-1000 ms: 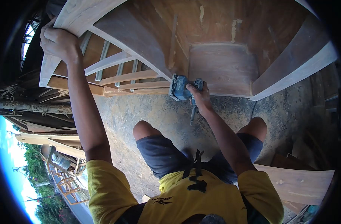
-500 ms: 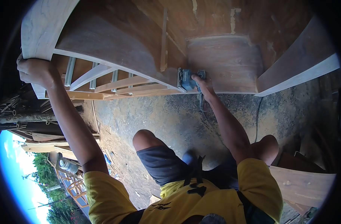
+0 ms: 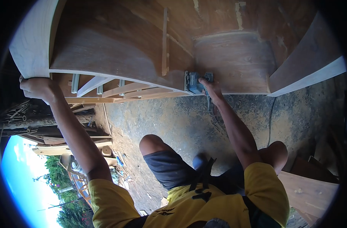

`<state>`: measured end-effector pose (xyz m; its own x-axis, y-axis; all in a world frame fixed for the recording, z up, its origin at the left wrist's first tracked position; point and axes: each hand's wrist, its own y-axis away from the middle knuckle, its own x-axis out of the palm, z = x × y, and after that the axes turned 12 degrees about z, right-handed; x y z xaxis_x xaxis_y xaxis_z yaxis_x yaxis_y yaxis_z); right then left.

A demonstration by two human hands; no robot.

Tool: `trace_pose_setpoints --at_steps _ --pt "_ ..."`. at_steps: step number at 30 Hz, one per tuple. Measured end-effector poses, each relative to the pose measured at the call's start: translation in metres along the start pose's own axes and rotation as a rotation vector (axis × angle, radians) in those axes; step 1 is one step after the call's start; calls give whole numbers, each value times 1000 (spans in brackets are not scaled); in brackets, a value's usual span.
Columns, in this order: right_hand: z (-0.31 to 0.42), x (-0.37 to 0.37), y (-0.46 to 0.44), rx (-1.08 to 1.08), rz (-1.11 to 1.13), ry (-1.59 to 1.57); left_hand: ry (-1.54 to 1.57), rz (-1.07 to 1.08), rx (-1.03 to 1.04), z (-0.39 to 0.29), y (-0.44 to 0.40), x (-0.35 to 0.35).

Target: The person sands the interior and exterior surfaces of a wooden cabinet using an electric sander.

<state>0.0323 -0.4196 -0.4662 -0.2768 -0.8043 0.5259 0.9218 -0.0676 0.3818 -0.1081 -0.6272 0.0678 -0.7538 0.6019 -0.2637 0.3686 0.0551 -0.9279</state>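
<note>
My right hand is wrapped round a blue-green electric sander. The sander's flat pad rests against the inner face of a wooden side panel, near its front edge. At the far left, my left hand is closed round the lower end of a broad pale wooden board at the cabinet's corner. Its fingertips are partly hidden behind the wood. A cord hangs from the sander below my right hand.
Wooden slats and metal drawer runners show beneath the side panel. A dark cable lies on the dusty concrete floor. Another pale wooden panel is at lower right. Timber offcuts lie at left.
The view has shifted slightly, so the cabinet's left end appears lower. My left hand sits lower in view with the board. The sander, still in my right hand, appears slightly further right.
</note>
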Motion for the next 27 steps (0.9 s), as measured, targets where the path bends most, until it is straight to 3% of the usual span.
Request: trace_pose_setpoints --at_steps 2,5,7,9,12,14,18,20,27 --pt "33 22 23 -171 -122 71 2 2 -14 -7 7 2" --pt "71 50 46 -318 -115 175 142 5 -88 -5 3 -1" --pt "76 55 54 -398 -90 217 -178 -9 89 21 -7 0" --pt "72 50 59 -472 -68 273 -121 20 56 10 -1 0" --pt "54 39 54 -348 24 198 -21 47 -31 -4 4 -2" --pt "42 42 57 -554 10 279 27 2 -22 -12 7 -1" --pt "64 65 90 -560 15 327 117 27 -71 -13 8 0" --pt "70 71 94 -298 -33 259 66 -14 -47 -14 8 -1" --pt "98 98 132 -240 -8 230 139 4 38 -8 7 0"
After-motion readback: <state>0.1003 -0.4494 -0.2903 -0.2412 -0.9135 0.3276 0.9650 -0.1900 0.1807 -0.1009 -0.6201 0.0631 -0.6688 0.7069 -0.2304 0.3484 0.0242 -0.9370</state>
